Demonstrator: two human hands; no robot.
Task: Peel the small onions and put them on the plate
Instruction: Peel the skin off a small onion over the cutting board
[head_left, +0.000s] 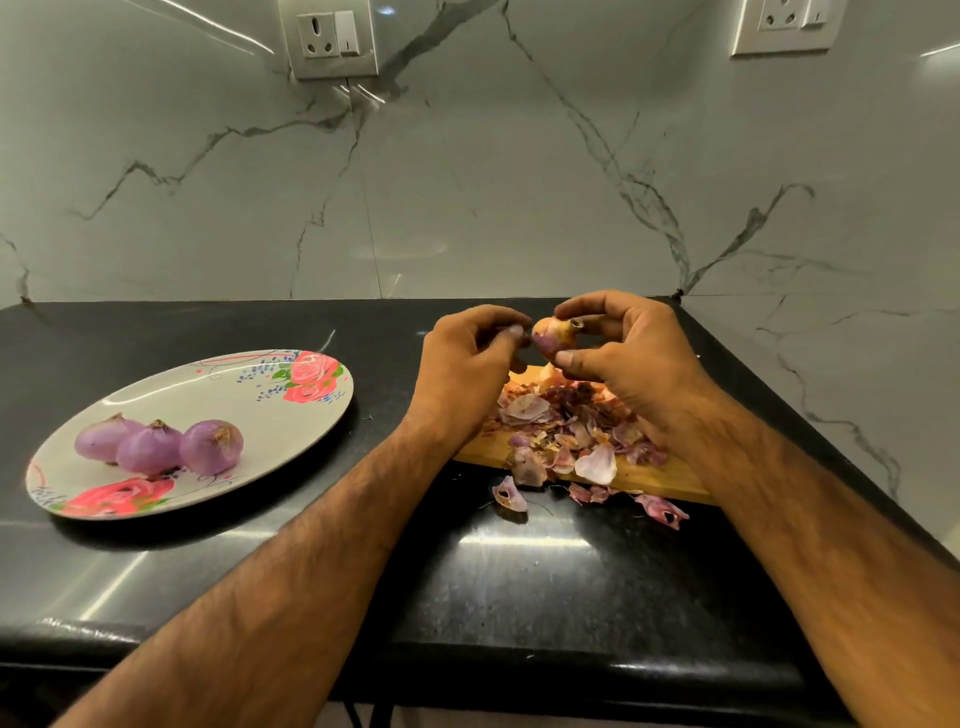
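**One onion in hand, three on the plate**

From my remote seat, the nearest thing is a black counter (519, 582) filling the bottom of the frame. Just below centre a few stray skins (509, 493) lie on it, beside the near edge of a wooden board (665, 478). The board carries a heap of peels (561, 431). At the left of the frame a floral plate (291, 410) holds three peeled onions (150, 449) — purple, touching in a row. Above the board, right of centre, the right hand (634, 358) grips a small onion (555, 333) between thumb and curled fingers. Orange skin shows on its top and bare purple below. The left hand (467, 358) pinches at the onion's left end with curled fingertips. Behind stands a veined marble wall (467, 182) — two sockets (332, 39) sit at the top edge.
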